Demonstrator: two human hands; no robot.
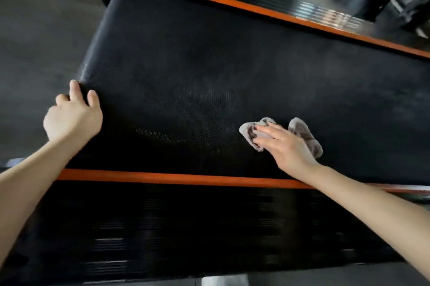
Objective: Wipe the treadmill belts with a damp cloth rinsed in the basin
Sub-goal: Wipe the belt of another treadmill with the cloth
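Now the right hand [287, 146], fingers [267, 132] straight, presses the cloth [302, 133] onto the belt [209, 64]; left hand [72, 118] fingers grip its end.

The one head-worn camera looks steeply down, close over the treadmill belt [209, 71], which crosses slantwise.

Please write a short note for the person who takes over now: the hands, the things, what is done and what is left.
Left hand: grips the rounded end of the treadmill belt.
Right hand: flat, pressing the grey cloth onto the belt, near the orange side rail.
Done: wiping is under way; how much is wiped cannot be told.
Left: the rest of the belt; basin is not in view.
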